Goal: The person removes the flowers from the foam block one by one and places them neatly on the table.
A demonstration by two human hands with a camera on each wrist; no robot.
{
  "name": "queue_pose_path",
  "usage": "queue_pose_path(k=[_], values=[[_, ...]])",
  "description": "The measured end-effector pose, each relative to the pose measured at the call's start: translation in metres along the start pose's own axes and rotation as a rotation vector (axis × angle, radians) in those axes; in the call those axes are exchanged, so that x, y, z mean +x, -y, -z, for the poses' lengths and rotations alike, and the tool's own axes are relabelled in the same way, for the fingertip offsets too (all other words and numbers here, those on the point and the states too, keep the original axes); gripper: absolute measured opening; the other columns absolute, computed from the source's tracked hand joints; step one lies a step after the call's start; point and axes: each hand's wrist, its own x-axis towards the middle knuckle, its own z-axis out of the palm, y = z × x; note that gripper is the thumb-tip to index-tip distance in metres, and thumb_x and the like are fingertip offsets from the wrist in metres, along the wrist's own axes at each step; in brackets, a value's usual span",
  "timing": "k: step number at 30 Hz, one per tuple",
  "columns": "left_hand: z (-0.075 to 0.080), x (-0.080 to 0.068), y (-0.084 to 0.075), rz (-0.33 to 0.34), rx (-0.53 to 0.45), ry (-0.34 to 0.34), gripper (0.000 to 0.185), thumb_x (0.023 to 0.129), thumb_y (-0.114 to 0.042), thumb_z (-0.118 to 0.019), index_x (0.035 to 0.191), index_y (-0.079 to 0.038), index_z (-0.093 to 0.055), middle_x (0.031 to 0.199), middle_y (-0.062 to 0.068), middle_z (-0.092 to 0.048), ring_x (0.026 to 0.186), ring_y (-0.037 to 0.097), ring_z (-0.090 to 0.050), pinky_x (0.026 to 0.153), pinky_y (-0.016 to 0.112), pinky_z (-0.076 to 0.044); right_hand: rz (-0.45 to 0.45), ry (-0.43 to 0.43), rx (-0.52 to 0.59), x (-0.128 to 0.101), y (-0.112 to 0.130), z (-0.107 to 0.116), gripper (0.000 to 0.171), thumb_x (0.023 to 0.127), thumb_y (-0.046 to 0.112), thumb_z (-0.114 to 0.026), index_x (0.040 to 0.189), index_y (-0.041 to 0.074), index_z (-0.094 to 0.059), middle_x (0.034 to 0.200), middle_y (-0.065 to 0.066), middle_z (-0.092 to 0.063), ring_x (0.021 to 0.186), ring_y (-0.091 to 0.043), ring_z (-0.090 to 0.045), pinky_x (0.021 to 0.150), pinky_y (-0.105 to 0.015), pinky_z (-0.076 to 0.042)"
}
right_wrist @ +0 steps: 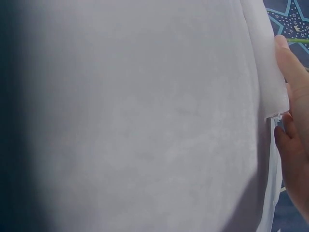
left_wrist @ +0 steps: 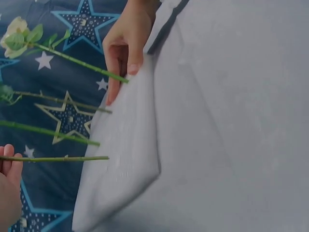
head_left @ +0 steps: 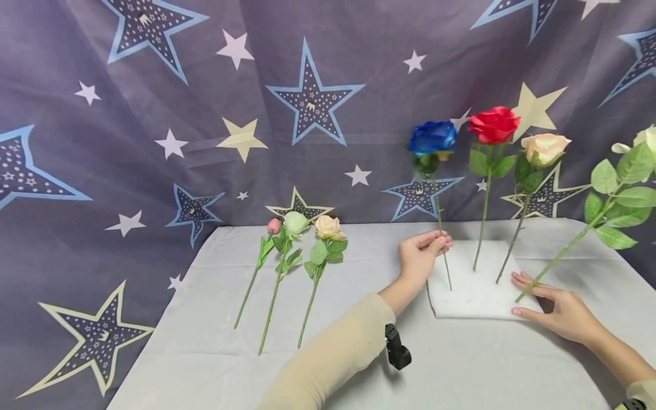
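Backdrop (head_left: 154, 142): my view ends in a purple cloth printed with stars, hanging behind everything.

Surface (head_left: 230, 353): covered in a pale grey cloth.

Foam block (head_left: 476, 296): white, flat on the surface at my right front. Three roses stand in it: blue rose (head_left: 433, 138), red rose (head_left: 493, 124), peach rose (head_left: 545, 148), in a row from left to right.

My left arm, in a beige sleeve, reaches forward and to the right across the surface. Left hand (head_left: 420, 256): at the block's far left edge, fingers curled, pinching the blue rose's stem low down.

Right hand (head_left: 556, 310): lies palm down at the block's near right corner, fingers straight and pressing on the foam. The white rose (head_left: 622, 182) leans steeply to the right, its stem foot meeting the foam beside these fingers.

Three loose roses (head_left: 292, 267): lying side by side on the surface, well to the left of the block, heads away from me.
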Motion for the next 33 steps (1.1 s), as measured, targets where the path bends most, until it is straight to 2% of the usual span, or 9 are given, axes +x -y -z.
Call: queue_pose_path(k=[8,16,20,25,33], values=[[0.039,-0.002,-0.008,0.056,0.074,-0.019,0.023,0.086,0.009,-0.063,0.106,0.020,-0.063,0.098,0.038,-0.065,0.090,0.048,-0.068,0.076,0.032,-0.061,-0.004,0.000,0.003,-0.003,-0.002,-0.001,0.067,0.059,0.007,-0.087,0.122,0.009,-0.066,0.136,0.038,-0.041,0.127,0.026,-0.031,0.104,0.008,-0.019],[0.077,-0.007,-0.019,0.206,0.123,-0.042,0.023,0.087,0.006,-0.063,0.108,0.016,-0.064,0.102,0.036,-0.066,0.090,0.040,-0.071,0.077,0.033,-0.061,-0.009,0.002,0.008,-0.004,-0.002,-0.001,0.067,0.059,0.007,-0.087,0.123,0.009,-0.066,0.137,0.038,-0.040,0.127,0.026,-0.031,0.105,0.007,-0.018],[0.096,-0.010,-0.025,0.251,0.154,-0.025,0.024,0.087,0.006,-0.063,0.109,0.017,-0.064,0.102,0.038,-0.065,0.078,0.027,-0.075,0.077,0.034,-0.061,-0.006,-0.001,0.001,-0.003,-0.003,0.000,0.068,0.058,0.007,-0.087,0.123,0.010,-0.066,0.137,0.037,-0.041,0.127,0.026,-0.031,0.105,0.007,-0.018],[0.115,-0.014,-0.032,0.311,0.198,-0.006,0.025,0.087,0.008,-0.062,0.110,0.017,-0.063,0.103,0.037,-0.065,0.068,0.010,-0.070,0.077,0.033,-0.062,-0.007,-0.002,-0.005,-0.001,-0.003,0.000,0.068,0.058,0.008,-0.088,0.123,0.011,-0.066,0.137,0.037,-0.041,0.127,0.027,-0.031,0.104,0.008,-0.018],[0.143,-0.019,-0.039,0.419,0.286,0.000,0.026,0.087,0.008,-0.063,0.111,0.016,-0.063,0.105,0.032,-0.068,0.070,0.012,-0.071,0.075,0.031,-0.062,-0.006,-0.003,0.007,0.000,-0.003,0.000,0.069,0.058,0.007,-0.088,0.123,0.009,-0.065,0.137,0.036,-0.041,0.127,0.026,-0.032,0.104,0.007,-0.020]])
